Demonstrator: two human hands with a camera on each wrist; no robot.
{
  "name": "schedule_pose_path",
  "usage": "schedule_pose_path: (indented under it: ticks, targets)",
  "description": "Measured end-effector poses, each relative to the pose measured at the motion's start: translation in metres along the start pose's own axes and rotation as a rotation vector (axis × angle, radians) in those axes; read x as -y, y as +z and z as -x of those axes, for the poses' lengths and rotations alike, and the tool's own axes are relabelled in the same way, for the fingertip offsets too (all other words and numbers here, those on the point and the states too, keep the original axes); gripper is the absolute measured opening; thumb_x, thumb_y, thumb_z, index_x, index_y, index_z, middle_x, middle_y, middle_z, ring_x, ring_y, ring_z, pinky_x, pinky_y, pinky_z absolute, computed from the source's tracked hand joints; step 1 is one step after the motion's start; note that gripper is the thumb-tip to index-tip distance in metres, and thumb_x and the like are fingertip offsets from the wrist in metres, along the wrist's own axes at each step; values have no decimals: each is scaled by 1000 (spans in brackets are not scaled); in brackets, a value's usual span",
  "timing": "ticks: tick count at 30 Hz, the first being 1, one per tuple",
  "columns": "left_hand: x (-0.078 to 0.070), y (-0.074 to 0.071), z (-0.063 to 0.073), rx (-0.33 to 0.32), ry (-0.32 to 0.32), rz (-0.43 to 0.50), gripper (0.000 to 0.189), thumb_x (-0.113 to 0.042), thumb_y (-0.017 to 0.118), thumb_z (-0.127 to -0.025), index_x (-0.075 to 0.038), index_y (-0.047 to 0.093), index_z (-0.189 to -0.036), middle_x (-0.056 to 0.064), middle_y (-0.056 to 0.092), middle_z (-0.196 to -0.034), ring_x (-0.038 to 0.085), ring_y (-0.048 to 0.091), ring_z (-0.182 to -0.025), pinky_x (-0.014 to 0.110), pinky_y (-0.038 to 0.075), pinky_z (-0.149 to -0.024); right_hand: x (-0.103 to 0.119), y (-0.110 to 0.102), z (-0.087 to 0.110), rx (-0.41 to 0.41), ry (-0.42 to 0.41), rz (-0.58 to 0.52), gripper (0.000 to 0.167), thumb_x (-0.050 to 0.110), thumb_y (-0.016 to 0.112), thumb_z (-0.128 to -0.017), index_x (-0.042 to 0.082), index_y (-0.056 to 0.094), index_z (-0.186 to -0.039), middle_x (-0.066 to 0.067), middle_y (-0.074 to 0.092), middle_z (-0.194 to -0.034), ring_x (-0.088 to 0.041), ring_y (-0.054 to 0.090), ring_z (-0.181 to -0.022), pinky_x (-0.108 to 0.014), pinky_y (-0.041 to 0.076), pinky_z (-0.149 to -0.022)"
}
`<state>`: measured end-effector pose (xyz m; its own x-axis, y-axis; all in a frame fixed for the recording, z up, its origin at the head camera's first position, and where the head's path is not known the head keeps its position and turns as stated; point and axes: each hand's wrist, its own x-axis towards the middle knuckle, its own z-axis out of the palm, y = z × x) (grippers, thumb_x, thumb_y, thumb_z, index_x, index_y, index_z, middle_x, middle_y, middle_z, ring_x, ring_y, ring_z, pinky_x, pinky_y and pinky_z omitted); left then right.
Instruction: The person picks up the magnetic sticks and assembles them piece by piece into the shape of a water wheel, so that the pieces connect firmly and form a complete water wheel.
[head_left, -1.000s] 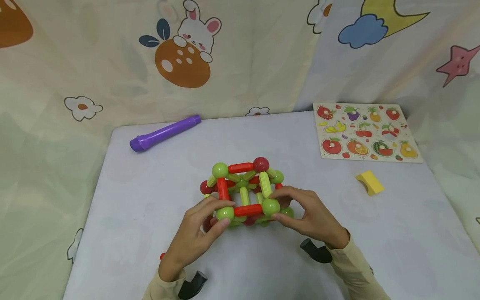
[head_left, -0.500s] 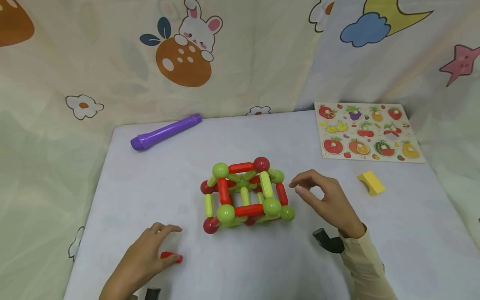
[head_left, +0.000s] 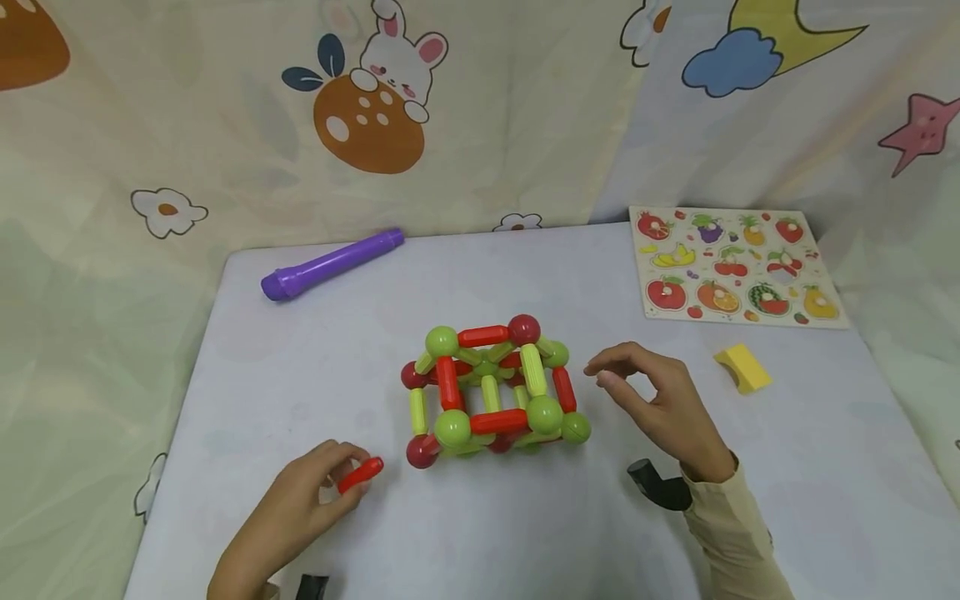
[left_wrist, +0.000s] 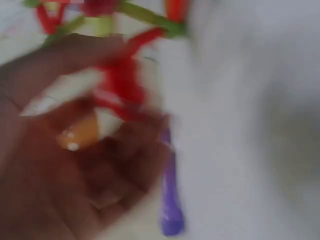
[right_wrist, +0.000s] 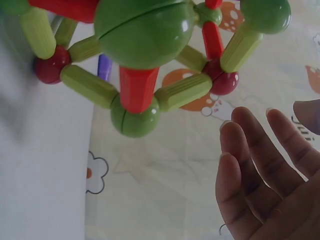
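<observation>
A frame of red and yellow-green rods (head_left: 498, 422) joined by green and dark red balls (head_left: 524, 329) stands on the white table, touched by neither hand. To its front left, my left hand (head_left: 307, 492) pinches a loose red rod (head_left: 361, 474) between thumb and fingertips. That red rod (left_wrist: 122, 87) is blurred in the left wrist view. My right hand (head_left: 660, 404) hovers to the right of the frame, fingers loosely bent and holding nothing. In the right wrist view its fingers (right_wrist: 267, 155) are spread apart below the green ball (right_wrist: 135, 117).
A purple toy microphone (head_left: 332, 265) lies at the back left of the table (head_left: 300, 367). At the back right is a fruit puzzle board (head_left: 738, 267), with a yellow arch block (head_left: 742, 367) in front of it. A patterned cloth (head_left: 525, 108) hangs behind.
Both hands have let go of the frame and drawn apart, the left to the front left, the right rightward. My left hand has since picked up the red rod from the table.
</observation>
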<state>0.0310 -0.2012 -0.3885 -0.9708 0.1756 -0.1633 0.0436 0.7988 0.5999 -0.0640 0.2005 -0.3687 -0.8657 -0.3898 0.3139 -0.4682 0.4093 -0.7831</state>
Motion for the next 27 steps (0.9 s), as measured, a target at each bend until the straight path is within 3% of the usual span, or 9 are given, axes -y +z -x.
schedule_pose_path:
  ticks: [4,7,9,12,15,18,21,24,27]
  targets:
    - [-39,-14,-6,-258,299,172,38,-13,82,-76,-19,67,-111,-13,59,-89,3,55,-77,16,49,-67,10,1,2,-48,-68,-7,27,-10,64,-83,8,65,-103,0,69,-94,-5,60,-83,-16,49,-72]
    - [-71,-14,-13,-366,489,244,33,-25,76,-83,-9,65,-110,-4,62,-94,7,56,-81,13,49,-75,21,5,3,-105,-161,-30,15,3,65,-88,6,67,-103,-3,68,-94,-7,59,-83,-16,48,-73]
    - [-91,-10,-19,-402,600,218,32,-33,68,-89,-5,63,-104,1,62,-94,10,56,-81,13,50,-74,31,9,4,-136,-237,-48,17,15,64,-91,2,67,-103,-7,67,-95,-10,59,-85,-16,48,-77]
    - [-116,-1,-29,-415,743,115,27,-33,62,-93,-6,63,-97,3,62,-94,13,57,-84,17,52,-76,47,17,4,-139,-398,-68,31,27,65,-92,-3,66,-101,-13,67,-99,-16,60,-90,-17,48,-83]
    - [-133,9,-38,-457,886,12,19,-27,61,-95,-7,64,-93,3,62,-94,15,56,-81,19,51,-73,61,25,4,-90,-531,-55,30,26,67,-90,-3,66,-99,-16,67,-102,-21,60,-92,-21,48,-87]
    - [-145,15,-44,-497,970,-48,16,-23,60,-95,-8,63,-94,3,63,-94,14,55,-78,17,48,-70,68,31,4,-38,-567,-30,25,25,66,-91,1,66,-97,-14,68,-100,-22,60,-88,-22,50,-83]
    - [-151,20,-47,-492,986,-70,12,-21,60,-96,-9,61,-95,3,63,-96,13,54,-79,15,46,-70,68,31,6,-10,-533,-32,22,24,63,-93,3,66,-98,-10,69,-97,-18,59,-86,-21,50,-78]
    - [-154,24,-48,-471,981,-68,10,-19,58,-96,-9,59,-99,4,64,-101,14,56,-83,16,47,-75,67,26,7,34,-461,-36,21,24,62,-93,4,64,-101,-5,67,-98,-14,56,-87,-18,48,-78]
    - [-153,25,-52,-494,979,-67,14,-20,57,-97,-9,61,-104,6,64,-107,18,58,-89,22,51,-81,61,16,8,72,-356,-20,26,27,61,-94,5,61,-108,-3,65,-103,-12,54,-90,-17,47,-78]
